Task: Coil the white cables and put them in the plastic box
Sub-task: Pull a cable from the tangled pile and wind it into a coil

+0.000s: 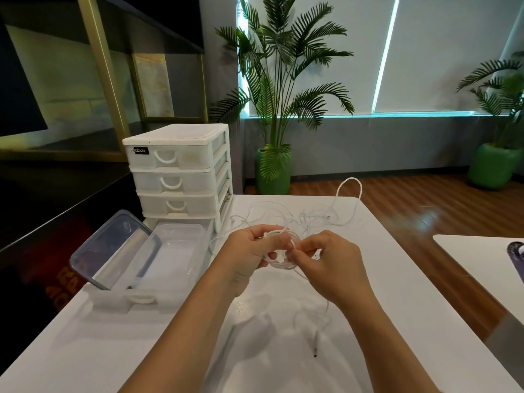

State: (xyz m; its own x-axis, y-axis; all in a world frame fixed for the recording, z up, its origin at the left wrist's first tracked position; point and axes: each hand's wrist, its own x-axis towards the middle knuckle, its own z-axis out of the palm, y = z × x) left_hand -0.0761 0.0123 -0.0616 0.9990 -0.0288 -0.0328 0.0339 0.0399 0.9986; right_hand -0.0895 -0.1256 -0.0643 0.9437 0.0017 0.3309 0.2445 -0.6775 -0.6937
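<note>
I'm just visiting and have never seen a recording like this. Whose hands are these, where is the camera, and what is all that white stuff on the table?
There is no machine here: these are a person's two bare hands. The single picture comes from a camera worn on the head, looking forward and down, so you see what the person sees.

The left hand holds a small coil of white cable, and the right hand pinches its strand to wind it. The free end trails down onto the white table.

More loose cables lie tangled farther back. On the left stands an open clear box with its lid propped up beside it, resting on a pulled-out drawer. Behind it is a small white drawer unit.
</note>
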